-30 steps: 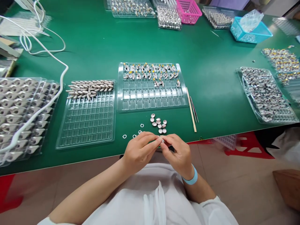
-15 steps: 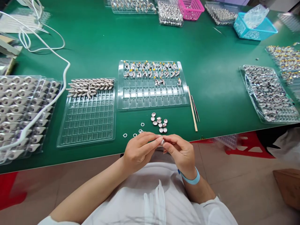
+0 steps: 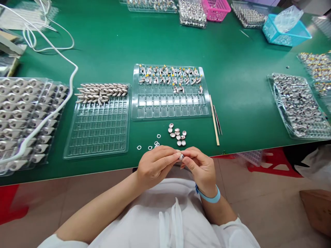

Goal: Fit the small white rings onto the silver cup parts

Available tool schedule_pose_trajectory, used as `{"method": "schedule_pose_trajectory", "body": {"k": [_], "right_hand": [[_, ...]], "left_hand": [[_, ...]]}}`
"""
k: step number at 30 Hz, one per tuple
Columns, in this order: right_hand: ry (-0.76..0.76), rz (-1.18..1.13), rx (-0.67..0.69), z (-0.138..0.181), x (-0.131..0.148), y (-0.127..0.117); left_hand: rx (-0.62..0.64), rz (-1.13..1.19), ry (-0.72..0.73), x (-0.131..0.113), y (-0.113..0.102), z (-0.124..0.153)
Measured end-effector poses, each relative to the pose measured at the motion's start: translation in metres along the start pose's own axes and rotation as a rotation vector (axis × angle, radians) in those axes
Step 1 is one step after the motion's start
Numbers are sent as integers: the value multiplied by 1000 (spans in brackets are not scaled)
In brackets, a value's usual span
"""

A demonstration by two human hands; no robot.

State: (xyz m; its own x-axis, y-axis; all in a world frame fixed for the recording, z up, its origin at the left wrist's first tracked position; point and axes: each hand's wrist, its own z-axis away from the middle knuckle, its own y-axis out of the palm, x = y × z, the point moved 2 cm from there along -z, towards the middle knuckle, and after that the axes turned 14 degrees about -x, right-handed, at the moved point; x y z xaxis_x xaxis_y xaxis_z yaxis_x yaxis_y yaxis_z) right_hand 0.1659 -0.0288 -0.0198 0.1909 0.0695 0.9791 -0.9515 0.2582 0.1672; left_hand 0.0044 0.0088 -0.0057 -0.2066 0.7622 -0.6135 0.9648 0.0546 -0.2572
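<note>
My left hand [image 3: 156,165] and my right hand [image 3: 200,167] meet at the table's front edge. Between their fingertips both pinch a small round metal cap [image 3: 181,157], mostly covered by the fingers. Just beyond them lies a cluster of similar round metal caps [image 3: 177,134]. Left of these, several thin white rings [image 3: 150,147] are scattered on the green surface. Behind stands a clear plastic tray [image 3: 170,106] whose back rows hold small curved metal parts with orange bits. To its left, another clear tray [image 3: 99,137] carries curved beige parts [image 3: 103,92] in its back rows.
A wooden stick [image 3: 214,120] and tweezers [image 3: 217,120] lie right of the middle tray. At the far left, a white cable [image 3: 55,113] crosses stacked trays of beige parts [image 3: 17,113]. A filled tray [image 3: 297,103], a blue basket [image 3: 287,36] and a pink basket [image 3: 216,10] stand right and back.
The view has shifted slightly, so the table contents appear a little displaced. Both hands keep their pinch on the small cap, which seems turned a little between the fingertips.
</note>
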Motion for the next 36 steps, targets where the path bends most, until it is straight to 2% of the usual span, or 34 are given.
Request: {"method": "schedule_pose_trajectory", "body": {"k": [6,12,19,29,36], "right_hand": [[9,-22,24,-1,0,1],[-45,67,17,-2,5,-1],[55,-14,72,-3,3,-2],[25,6,-6,2,1,4],[-7,28,-30,4,0,5]], "left_hand": [[0,11,-38,-1,0,0],[39,34,-22,0,2,3],[14,53,-56,-4,3,3],[3,36,-129,-2,5,4],[-6,14,-114,-2,6,3]]}}
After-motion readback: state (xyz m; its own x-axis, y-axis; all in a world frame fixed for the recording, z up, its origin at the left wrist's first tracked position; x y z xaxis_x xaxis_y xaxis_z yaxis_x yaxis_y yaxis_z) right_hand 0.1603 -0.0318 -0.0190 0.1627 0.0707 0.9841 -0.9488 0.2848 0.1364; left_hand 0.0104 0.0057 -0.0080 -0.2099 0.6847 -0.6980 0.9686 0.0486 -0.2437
